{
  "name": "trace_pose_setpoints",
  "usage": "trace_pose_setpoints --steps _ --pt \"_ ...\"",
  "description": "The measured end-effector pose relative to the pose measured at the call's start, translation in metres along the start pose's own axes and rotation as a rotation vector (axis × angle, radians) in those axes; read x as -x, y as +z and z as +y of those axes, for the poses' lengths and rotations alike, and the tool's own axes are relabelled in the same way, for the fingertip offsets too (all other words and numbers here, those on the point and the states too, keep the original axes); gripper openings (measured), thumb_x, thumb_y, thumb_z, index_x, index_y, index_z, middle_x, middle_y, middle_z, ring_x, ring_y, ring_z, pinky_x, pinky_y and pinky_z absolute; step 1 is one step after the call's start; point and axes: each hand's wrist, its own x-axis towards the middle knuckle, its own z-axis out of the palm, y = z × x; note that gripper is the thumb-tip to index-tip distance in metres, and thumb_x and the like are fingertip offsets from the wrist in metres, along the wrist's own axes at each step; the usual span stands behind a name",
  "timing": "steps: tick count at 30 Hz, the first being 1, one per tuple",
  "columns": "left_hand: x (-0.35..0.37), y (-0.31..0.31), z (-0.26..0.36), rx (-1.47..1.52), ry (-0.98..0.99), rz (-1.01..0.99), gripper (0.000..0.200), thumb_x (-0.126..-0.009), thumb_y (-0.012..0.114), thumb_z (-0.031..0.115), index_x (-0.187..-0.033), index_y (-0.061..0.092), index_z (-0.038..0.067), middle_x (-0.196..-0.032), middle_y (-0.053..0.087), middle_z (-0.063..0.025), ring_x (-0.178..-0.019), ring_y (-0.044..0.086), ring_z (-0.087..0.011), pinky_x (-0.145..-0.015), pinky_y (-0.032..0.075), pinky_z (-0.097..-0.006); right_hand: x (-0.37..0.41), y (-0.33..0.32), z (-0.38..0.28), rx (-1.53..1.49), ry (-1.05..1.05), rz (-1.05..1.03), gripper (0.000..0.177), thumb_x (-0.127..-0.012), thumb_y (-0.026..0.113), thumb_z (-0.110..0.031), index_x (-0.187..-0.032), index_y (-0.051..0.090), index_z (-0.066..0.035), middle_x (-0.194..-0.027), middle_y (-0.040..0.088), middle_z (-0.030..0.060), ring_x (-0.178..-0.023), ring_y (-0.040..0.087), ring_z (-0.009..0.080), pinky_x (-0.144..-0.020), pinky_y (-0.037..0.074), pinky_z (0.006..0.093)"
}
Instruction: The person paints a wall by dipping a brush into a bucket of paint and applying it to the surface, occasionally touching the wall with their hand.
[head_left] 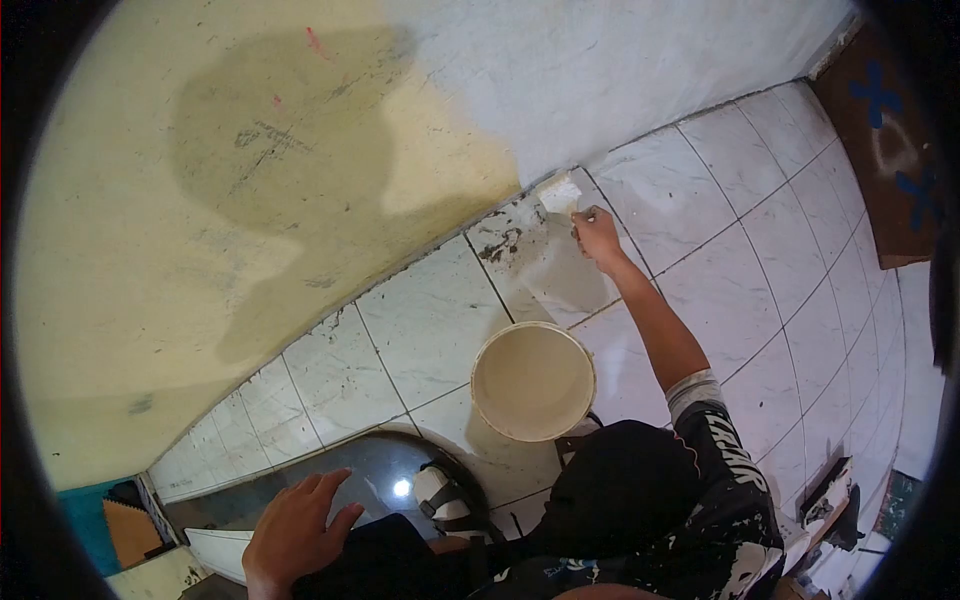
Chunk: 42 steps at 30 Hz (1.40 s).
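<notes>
My right hand [597, 238] is closed around a wide paintbrush [561, 196], its white-coated head near the foot of the wall [470, 130]. Fresh pale paint covers the wall's right part, while the left part is yellow and scuffed. Between my arm and the wall, a round bucket [533, 382] with pale liquid stands on the floor. At the lower left, my left hand [297, 530] is open, fingers and thumb apart, holding nothing. It overlaps the edge of a dark, shiny, rounded surface [375, 458] in this view.
White floor tiles [740, 290] with dark joints carry dirt and flakes along the wall. A brown panel with blue marks [890, 150] stands at the upper right. My sandalled foot [440, 492] and black-clad knee [625, 475] are close to the bucket. Assorted items lie at the lower right.
</notes>
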Motion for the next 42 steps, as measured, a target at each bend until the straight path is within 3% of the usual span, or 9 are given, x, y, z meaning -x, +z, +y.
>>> trace_pose_setpoints --steps 9,14,21,26,35,37,39,41,42 --pt "0.007 0.002 -0.002 -0.018 -0.018 0.025 0.048 -0.097 0.063 0.034 -0.134 0.056 0.005 -0.112 0.068 -0.0216 -0.107 0.065 -0.0396 -0.095 0.049 -0.0466 -0.008 0.04 -0.001 -0.09 0.03 -0.047 0.021 -0.099 0.06 -0.02 -0.1 0.049 -0.002 -0.07 0.054 0.0063 -0.046 0.04 0.0092 -0.037 0.027 0.0279" --pt "0.008 -0.001 0.0 -0.028 -0.028 0.018 0.047 -0.097 0.062 0.034 -0.133 0.057 0.003 -0.112 0.068 -0.0217 -0.105 0.065 -0.0399 -0.093 0.05 -0.0466 0.039 0.037 -0.069 -0.188 -0.011 -0.077 0.02 -0.1 0.059 -0.02 -0.098 0.049 -0.004 -0.07 0.053 0.005 -0.046 0.039 0.0069 -0.037 0.025 0.0266" --pt "0.003 0.001 -0.004 -0.012 0.007 0.035 0.047 -0.097 0.062 0.035 -0.132 0.057 0.003 -0.11 0.068 -0.022 -0.103 0.065 -0.0402 -0.091 0.05 -0.0468 0.122 0.019 -0.164 -0.32 -0.343 -0.206 0.02 -0.101 0.059 -0.02 -0.093 0.048 -0.007 -0.069 0.053 0.0027 -0.044 0.035 0.0044 -0.037 0.022 0.0241" --pt "0.005 0.0 -0.002 -0.025 0.02 0.045 0.047 -0.098 0.062 0.035 -0.132 0.057 0.003 -0.108 0.068 -0.0212 -0.102 0.066 -0.0398 -0.091 0.051 -0.0469 0.065 0.043 -0.103 -0.321 -0.344 -0.155 0.02 -0.101 0.06 -0.021 -0.093 0.048 -0.007 -0.067 0.052 0.0024 -0.043 0.035 0.0043 -0.036 0.022 0.0243" --pt "0.017 0.007 -0.002 -0.053 0.051 0.054 0.047 -0.097 0.063 0.035 -0.13 0.058 0.002 -0.109 0.067 -0.0215 -0.103 0.066 -0.0403 -0.093 0.05 -0.0473 0.029 0.014 -0.037 0.106 -0.123 -0.046 0.021 -0.099 0.063 -0.024 -0.102 0.052 -0.006 -0.068 0.054 0.0033 -0.046 0.042 0.0065 -0.037 0.03 0.026" --pt "0.022 0.008 -0.002 -0.055 0.101 0.046 0.047 -0.097 0.063 0.035 -0.129 0.058 0.002 -0.109 0.067 -0.0214 -0.103 0.066 -0.0398 -0.092 0.05 -0.0472 0.056 -0.01 -0.073 0.227 -0.106 -0.12 0.023 -0.098 0.064 -0.023 -0.108 0.054 -0.005 -0.069 0.054 0.0028 -0.048 0.043 0.0075 -0.038 0.033 0.0277" --pt "0.023 0.01 -0.003 -0.057 0.157 0.038 0.047 -0.097 0.063 0.036 -0.128 0.058 0.001 -0.11 0.067 -0.0214 -0.103 0.066 -0.0394 -0.092 0.05 -0.0471 0.092 -0.03 -0.126 0.46 -0.198 -0.223 0.033 -0.098 0.063 -0.021 -0.117 0.056 0.005 -0.076 0.062 0.0075 -0.058 0.056 0.0139 -0.047 0.045 0.032" --pt "0.023 0.013 -0.005 -0.069 0.305 0.034 0.046 -0.097 0.063 0.036 -0.127 0.058 0.002 -0.108 0.067 -0.0207 -0.101 0.066 -0.0389 -0.089 0.05 -0.0468 0.141 -0.035 -0.177 0.619 -0.307 -0.249 0.043 -0.098 0.063 -0.022 -0.129 0.054 0.007 -0.081 0.063 0.0083 -0.066 0.059 0.0143 -0.057 0.049 0.031" --pt "0.022 0.013 -0.004 -0.052 0.31 0.027 0.046 -0.097 0.063 0.036 -0.127 0.058 0.002 -0.108 0.067 -0.0207 -0.101 0.066 -0.0389 -0.089 0.05 -0.0468 0.155 -0.041 -0.19 0.676 -0.42 -0.298 0.037 -0.098 0.064 -0.021 -0.125 0.054 0.002 -0.08 0.061 0.006 -0.064 0.056 0.0137 -0.057 0.048 0.0305"
